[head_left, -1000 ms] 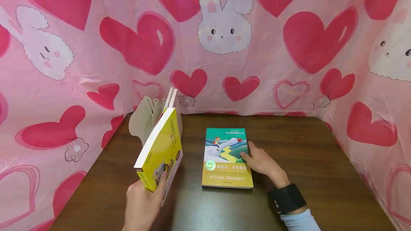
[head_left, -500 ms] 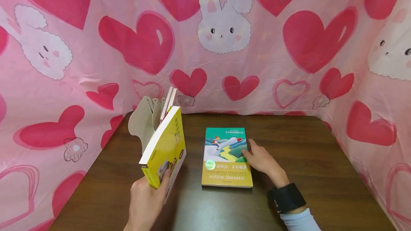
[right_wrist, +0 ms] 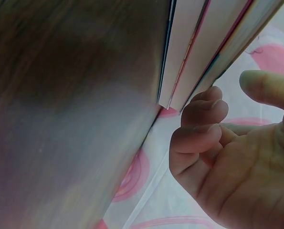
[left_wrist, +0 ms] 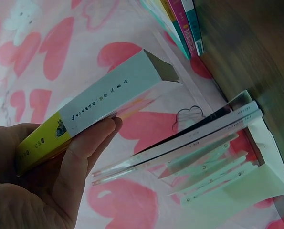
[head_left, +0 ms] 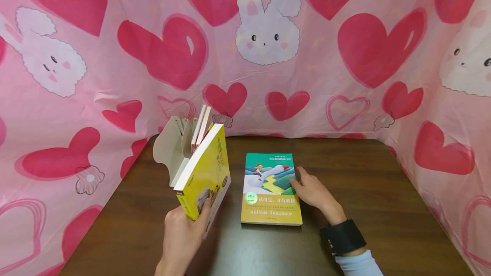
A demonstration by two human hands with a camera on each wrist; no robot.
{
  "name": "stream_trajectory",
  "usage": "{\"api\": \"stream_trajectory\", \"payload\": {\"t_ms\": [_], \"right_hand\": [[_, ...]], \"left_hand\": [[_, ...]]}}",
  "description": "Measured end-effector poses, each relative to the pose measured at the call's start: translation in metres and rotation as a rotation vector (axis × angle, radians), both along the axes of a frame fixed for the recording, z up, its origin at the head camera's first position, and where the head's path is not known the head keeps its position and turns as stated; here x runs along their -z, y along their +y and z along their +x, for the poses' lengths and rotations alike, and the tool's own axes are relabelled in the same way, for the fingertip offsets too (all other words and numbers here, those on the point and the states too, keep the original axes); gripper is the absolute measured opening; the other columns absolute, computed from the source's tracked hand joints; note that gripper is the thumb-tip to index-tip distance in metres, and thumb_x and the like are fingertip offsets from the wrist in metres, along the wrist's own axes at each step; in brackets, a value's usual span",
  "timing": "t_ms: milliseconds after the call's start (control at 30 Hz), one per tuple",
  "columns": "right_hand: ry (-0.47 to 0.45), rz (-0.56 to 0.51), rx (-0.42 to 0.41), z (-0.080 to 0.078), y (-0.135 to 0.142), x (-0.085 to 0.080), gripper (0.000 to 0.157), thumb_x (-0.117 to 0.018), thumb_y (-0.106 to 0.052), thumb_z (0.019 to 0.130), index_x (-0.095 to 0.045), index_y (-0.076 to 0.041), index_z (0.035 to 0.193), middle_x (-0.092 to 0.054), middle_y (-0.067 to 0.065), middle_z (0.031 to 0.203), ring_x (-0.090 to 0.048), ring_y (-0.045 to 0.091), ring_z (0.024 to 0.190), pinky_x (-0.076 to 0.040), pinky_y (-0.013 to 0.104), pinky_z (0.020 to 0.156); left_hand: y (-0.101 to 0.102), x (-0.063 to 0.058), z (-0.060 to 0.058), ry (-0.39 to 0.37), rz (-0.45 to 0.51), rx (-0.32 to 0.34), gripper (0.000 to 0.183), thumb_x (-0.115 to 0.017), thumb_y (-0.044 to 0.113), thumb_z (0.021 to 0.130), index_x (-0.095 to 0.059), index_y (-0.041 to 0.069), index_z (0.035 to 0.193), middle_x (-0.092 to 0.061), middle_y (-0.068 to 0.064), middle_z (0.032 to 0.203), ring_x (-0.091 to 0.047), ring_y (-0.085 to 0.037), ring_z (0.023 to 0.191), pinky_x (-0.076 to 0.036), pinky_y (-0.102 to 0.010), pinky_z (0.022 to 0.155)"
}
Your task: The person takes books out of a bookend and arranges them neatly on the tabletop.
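My left hand grips a thick yellow-and-white book by its lower end, thumb on the cover and fingers behind. The book is tilted, raised in front of a pale book rack. In the left wrist view its spine faces the camera, and thin books lean in the rack beyond it. My right hand rests at the right edge of a book with a goose-rider cover, lying flat on top of a small stack. In the right wrist view the fingers are loosely curled beside the stacked books, thumb held apart.
The brown wooden table carries the rack at its back left. A pink curtain with hearts and rabbits closes off the back and both sides. A black band sits round the right wrist.
My left hand has carried the yellow book a little to the right, uncovering more of the rack. The right hand and the stack under it have stayed in place.
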State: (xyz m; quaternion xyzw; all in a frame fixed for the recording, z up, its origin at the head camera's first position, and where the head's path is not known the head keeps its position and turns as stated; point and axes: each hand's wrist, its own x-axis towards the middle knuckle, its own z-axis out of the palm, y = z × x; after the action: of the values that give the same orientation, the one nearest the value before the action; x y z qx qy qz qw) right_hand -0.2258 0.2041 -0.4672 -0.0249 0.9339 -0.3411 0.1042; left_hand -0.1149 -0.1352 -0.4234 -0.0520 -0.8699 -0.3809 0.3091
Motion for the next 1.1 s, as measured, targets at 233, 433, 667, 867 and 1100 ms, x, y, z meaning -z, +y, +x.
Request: {"api": "stream_trajectory", "payload": {"t_ms": [233,433,667,867,1100], "right_hand": [[-0.012,-0.003,0.01,-0.001,0.0,0.003,0.068,-0.059,-0.03,0.108,-0.032,0.008,0.157,-0.063,0.024,0.13,-0.06,0.034,0.108,-0.048,0.062,0.103],[-0.007,-0.003,0.016,-0.001,0.001,0.0,0.066,-0.06,-0.03,0.108,-0.034,0.007,0.156,-0.063,0.023,0.128,-0.061,0.032,0.105,-0.05,0.062,0.1],[0.037,-0.01,0.034,-0.001,-0.001,-0.003,0.063,-0.059,-0.028,0.108,-0.036,0.007,0.155,-0.062,0.025,0.132,-0.062,0.034,0.107,-0.051,0.06,0.099],[0.113,-0.042,0.054,-0.002,-0.005,-0.003,0.058,-0.059,-0.025,0.107,-0.041,0.003,0.155,-0.058,0.01,0.09,-0.056,0.024,0.078,-0.047,0.038,0.066],[0.193,-0.099,0.063,-0.001,-0.008,-0.003,0.052,-0.06,-0.022,0.107,-0.047,-0.002,0.153,-0.052,0.007,0.082,-0.052,0.023,0.067,-0.041,0.032,0.056]], "left_hand": [[0.005,0.0,-0.005,-0.037,-0.001,0.011,0.021,-0.09,0.005,0.082,-0.079,0.0,0.099,-0.079,-0.012,0.087,-0.077,-0.023,0.072,-0.06,-0.04,0.058],[0.01,-0.001,-0.007,-0.109,0.026,0.026,0.021,-0.088,0.007,0.085,-0.079,-0.001,0.102,-0.079,-0.014,0.091,-0.077,-0.026,0.074,-0.062,-0.042,0.06],[0.014,-0.002,-0.008,-0.151,0.039,0.047,0.022,-0.087,0.007,0.087,-0.078,0.0,0.105,-0.079,-0.014,0.096,-0.078,-0.027,0.078,-0.063,-0.045,0.064],[0.017,-0.001,-0.011,-0.159,0.053,0.079,0.025,-0.087,0.007,0.087,-0.077,0.001,0.11,-0.079,-0.014,0.101,-0.078,-0.027,0.084,-0.063,-0.048,0.069],[0.019,0.001,-0.015,-0.157,0.068,0.102,0.026,-0.087,0.007,0.087,-0.078,0.003,0.11,-0.08,-0.012,0.101,-0.078,-0.026,0.084,-0.063,-0.047,0.069]]}}
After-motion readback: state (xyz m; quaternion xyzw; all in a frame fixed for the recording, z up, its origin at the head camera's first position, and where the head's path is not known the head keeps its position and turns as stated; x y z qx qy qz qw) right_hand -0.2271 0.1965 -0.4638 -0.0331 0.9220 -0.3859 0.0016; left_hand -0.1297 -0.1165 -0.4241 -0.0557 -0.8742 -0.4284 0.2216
